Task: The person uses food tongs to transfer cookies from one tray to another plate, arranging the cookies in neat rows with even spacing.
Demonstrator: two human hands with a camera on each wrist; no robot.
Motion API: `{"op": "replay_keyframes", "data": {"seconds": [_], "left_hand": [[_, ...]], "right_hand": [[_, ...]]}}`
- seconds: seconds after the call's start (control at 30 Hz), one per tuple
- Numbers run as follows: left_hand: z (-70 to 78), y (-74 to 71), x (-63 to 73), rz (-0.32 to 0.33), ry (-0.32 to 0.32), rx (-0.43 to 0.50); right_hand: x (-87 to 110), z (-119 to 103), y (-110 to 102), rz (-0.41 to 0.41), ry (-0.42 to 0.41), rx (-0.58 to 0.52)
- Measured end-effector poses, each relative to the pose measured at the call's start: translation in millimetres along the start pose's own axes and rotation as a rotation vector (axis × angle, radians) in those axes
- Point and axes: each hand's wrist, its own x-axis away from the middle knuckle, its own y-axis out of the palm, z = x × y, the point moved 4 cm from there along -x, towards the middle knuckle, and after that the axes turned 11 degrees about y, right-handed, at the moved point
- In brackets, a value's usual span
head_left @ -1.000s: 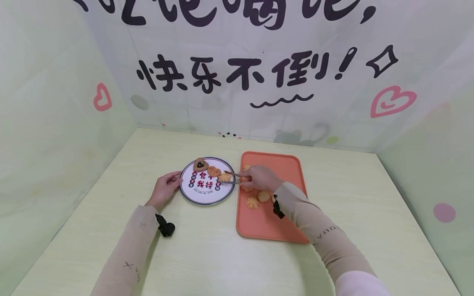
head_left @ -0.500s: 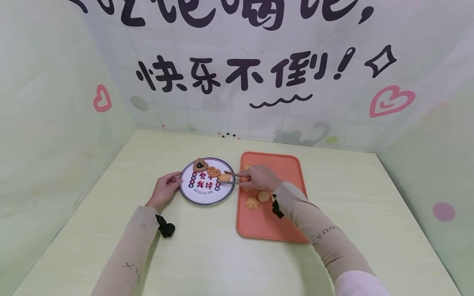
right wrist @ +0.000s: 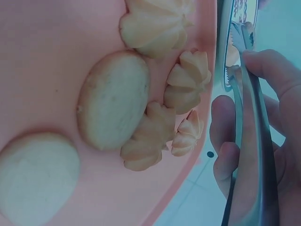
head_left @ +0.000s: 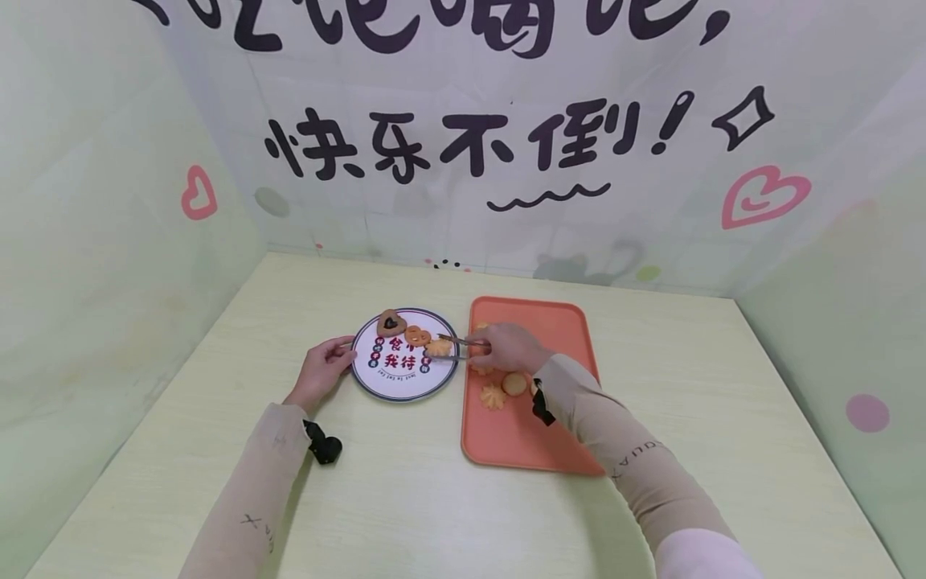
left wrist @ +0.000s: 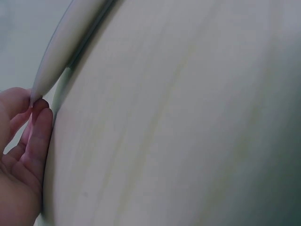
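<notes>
My left hand pinches the left rim of a round white plate with a blue border and red lettering. In the left wrist view the thumb and fingers close on the plate's edge. My right hand holds metal tongs above the orange tray. Their toothed tips reach over the plate, either side of a flower-shaped cookie; whether they touch it I cannot tell. A pretzel-shaped cookie and a brown heart-shaped cookie with a dark centre lie on the plate.
The orange tray lies just right of the plate. On it are several flower-shaped cookies and round cookies, partly hidden by the right hand in the head view. A printed wall stands behind the table.
</notes>
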Motion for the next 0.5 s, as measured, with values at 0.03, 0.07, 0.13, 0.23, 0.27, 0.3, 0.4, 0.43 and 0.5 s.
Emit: {"op": "replay_keyframes", "data": {"seconds": [0.03,0.07,0.13,0.23,0.27,0.3,0.4,0.43,0.5], "left_hand": [[0.3,-0.2,0.0,0.002,0.0,0.0],[0.5,-0.3,0.0,0.002,0.002,-0.001],[0.6,-0.6,0.0,0.002,0.007,-0.006],[0.5,-0.9,0.2,0.002,0.011,-0.01],[0.3,-0.9,0.3,0.0,0.012,-0.009],[0.2,-0.9,0.5,0.0,0.01,-0.007],[0.3,-0.9,0.9,0.0,0.015,-0.002],[0.4,-0.9,0.9,0.001,0.018,-0.002],[0.6,-1.0,1.1,0.001,0.021,-0.001]], "right_hand": [[0.5,0.2,-0.6,-0.001,0.001,-0.006],[1.1,0.4,-1.3,-0.001,0.001,-0.007],[2.3,0.8,-2.3,0.003,-0.005,-0.012],[3.9,1.9,-3.1,0.008,-0.018,-0.018],[4.2,2.5,-3.2,0.008,-0.018,-0.024],[4.6,3.1,-3.3,0.007,-0.019,-0.031],[5.6,4.9,-4.1,0.007,-0.019,-0.046],[6.0,5.6,-4.7,0.009,-0.017,-0.049],[6.6,7.4,-5.8,0.014,-0.015,-0.05]]}}
